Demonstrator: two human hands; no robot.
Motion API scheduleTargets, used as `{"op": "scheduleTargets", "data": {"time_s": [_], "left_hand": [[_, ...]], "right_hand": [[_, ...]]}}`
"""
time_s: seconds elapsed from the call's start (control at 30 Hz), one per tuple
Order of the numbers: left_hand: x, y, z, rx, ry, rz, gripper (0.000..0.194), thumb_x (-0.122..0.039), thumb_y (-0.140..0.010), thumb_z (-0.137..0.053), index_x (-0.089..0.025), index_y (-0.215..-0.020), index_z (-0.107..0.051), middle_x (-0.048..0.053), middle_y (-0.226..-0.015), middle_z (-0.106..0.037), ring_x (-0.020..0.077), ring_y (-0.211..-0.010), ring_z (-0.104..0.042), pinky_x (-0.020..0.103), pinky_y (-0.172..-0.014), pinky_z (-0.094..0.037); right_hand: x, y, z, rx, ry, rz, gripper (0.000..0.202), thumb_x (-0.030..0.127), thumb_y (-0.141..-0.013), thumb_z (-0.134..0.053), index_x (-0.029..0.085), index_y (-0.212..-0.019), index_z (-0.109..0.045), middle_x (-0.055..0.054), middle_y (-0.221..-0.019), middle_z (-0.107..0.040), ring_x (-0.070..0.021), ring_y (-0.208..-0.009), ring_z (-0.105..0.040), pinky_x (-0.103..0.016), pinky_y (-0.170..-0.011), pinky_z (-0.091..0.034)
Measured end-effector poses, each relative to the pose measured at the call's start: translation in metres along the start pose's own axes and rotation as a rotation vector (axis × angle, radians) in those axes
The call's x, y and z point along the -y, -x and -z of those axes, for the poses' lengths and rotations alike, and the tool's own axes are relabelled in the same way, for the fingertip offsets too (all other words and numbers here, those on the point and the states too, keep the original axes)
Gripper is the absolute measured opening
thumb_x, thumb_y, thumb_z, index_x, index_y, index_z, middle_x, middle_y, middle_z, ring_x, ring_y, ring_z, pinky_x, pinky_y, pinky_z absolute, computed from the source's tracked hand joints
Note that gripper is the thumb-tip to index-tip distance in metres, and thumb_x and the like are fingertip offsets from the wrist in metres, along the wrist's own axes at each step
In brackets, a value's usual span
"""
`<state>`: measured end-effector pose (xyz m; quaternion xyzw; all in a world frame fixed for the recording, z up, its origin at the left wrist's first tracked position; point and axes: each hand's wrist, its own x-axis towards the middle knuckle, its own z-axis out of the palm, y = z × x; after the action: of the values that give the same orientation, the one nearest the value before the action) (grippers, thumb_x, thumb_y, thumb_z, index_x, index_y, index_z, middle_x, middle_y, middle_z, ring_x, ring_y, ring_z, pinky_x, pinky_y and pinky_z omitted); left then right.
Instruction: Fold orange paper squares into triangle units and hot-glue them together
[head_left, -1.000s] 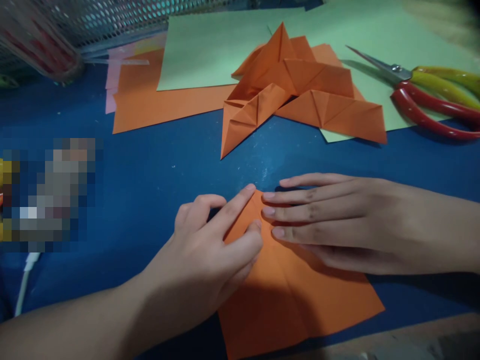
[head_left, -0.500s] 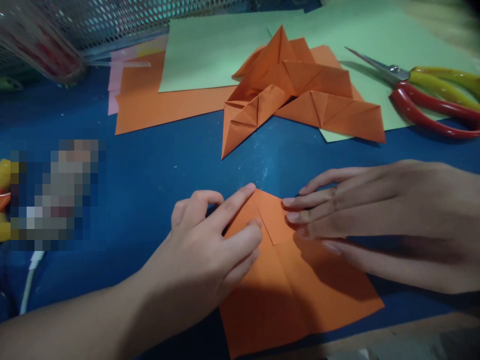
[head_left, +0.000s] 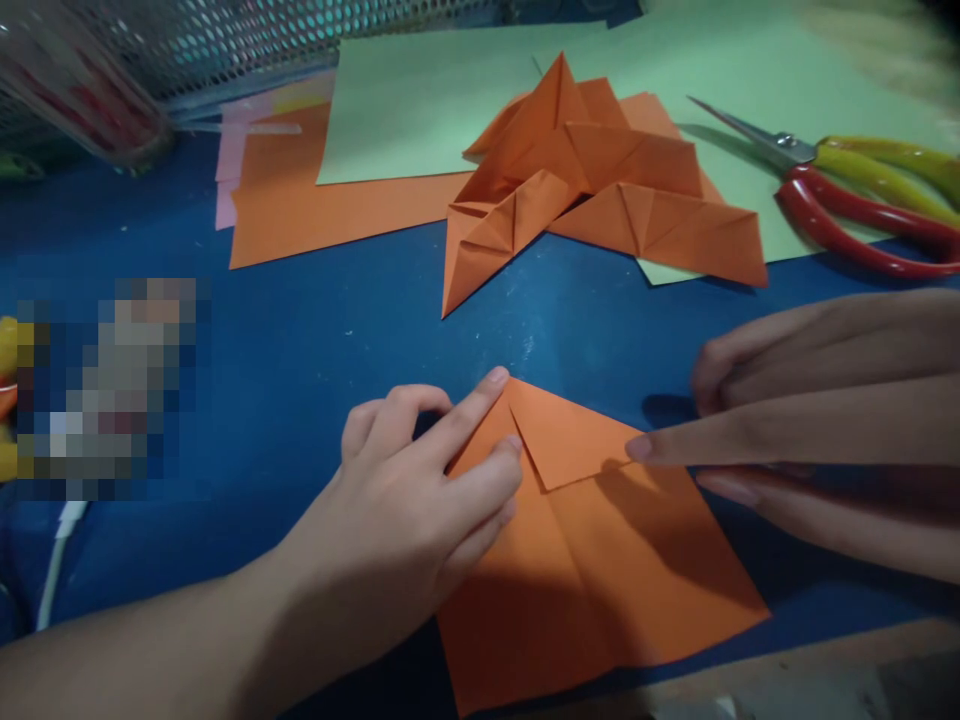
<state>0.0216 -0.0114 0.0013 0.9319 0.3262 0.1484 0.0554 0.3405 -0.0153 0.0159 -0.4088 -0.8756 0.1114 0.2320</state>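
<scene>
A blue tabletop [head_left: 300, 330] spreads beneath both hands, with mint-green paper sheets [head_left: 412, 100] lying beyond them. Directly under the hands is the orange paper sheet [head_left: 540, 620], flat, its wide near end unheld, so that end could swivel if either hand drags sideways. Well apart from it, past the fingertips, stand folded orange paper pieces [head_left: 645, 160]; a careless forward sweep might knock them over. Red-and-yellow-handled scissors [head_left: 847, 170] lie beyond the right hand, and a reach that way could meet their pointed blades.

The hands are apart. The left hand [head_left: 420, 490] presses on the sheet's upper left part, thumb and index spread, clamped on nothing. The right hand [head_left: 817, 420] has its index extended and its thumb held away, the other fingers curled.

Between them lies the folded flap [head_left: 574, 440]. It could spring up if the crease is soft and the right index fingertip [head_left: 641, 447] lifts. Should the left index fingertip [head_left: 497, 377] slip, the narrow point would probably skew.
</scene>
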Motion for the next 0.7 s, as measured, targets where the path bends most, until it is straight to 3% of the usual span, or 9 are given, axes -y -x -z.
{"op": "scheduleTargets", "data": {"time_s": [0.27,0.43,0.7], "left_hand": [[-0.001,0.003,0.003,0.099,0.028,0.006,0.031,-0.031,-0.112,-0.039,-0.021,-0.11,-0.068,0.014,-0.163,-0.054,0.034,-0.113,-0.049,0.051,-0.088,-0.04],[-0.002,0.004,0.002,0.074,0.016,-0.013,0.029,-0.029,-0.11,-0.042,-0.02,-0.111,-0.069,0.014,-0.162,-0.056,0.0329,-0.109,-0.051,0.049,-0.086,-0.042],[-0.004,0.005,-0.001,0.012,-0.055,-0.078,0.026,-0.02,-0.103,-0.046,-0.017,-0.116,-0.068,0.021,-0.157,-0.059,0.0358,-0.115,-0.058,0.05,-0.09,-0.049]], "right_hand": [[0.003,-0.041,-0.022,0.087,-0.002,0.365,0.023,0.017,-0.112,-0.047,0.02,-0.124,-0.066,0.001,-0.084,-0.068,-0.0129,-0.082,-0.063,-0.032,-0.083,-0.054],[0.006,-0.044,-0.037,0.063,0.006,0.371,0.018,0.018,-0.112,-0.049,0.019,-0.119,-0.066,-0.003,-0.096,-0.069,-0.0152,-0.087,-0.062,-0.035,-0.08,-0.048],[0.013,-0.045,-0.039,0.093,-0.106,0.287,0.019,0.024,-0.11,-0.052,0.018,-0.114,-0.07,-0.008,-0.101,-0.071,-0.0187,-0.091,-0.069,-0.031,-0.074,-0.057]]}}
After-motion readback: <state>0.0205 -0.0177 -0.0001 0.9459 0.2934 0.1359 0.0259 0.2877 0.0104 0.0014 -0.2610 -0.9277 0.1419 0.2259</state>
